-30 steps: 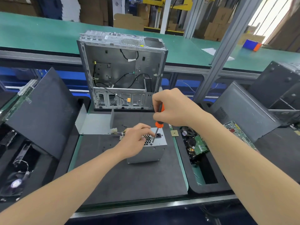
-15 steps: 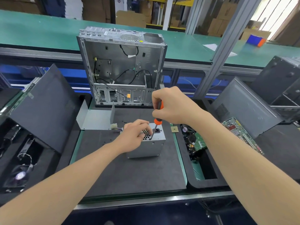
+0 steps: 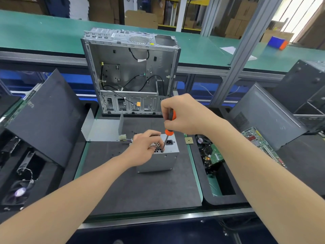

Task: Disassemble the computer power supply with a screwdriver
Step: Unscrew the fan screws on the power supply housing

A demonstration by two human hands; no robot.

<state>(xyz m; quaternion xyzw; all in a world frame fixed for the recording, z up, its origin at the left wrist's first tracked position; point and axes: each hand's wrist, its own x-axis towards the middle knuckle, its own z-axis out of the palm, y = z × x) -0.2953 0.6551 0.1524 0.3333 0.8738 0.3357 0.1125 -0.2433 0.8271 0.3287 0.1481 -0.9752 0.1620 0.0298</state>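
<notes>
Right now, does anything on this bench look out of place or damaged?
Nothing looks damaged. One oddity: a small gold chip lies loose at the right edge of the mat, between the power supply and the bin of circuit boards.

Both your bare forearms reach forward from the lower corners and draw together toward the middle. Your left hand (image 3: 143,147) lies palm down, knuckles up, with its fingers curled over the top of the power supply (image 3: 158,162) and the wrist nearly straight. Your right hand (image 3: 184,117) sits higher and just beyond it, its fingers wrapped round the screwdriver (image 3: 169,132) handle, back of the hand facing up.
</notes>
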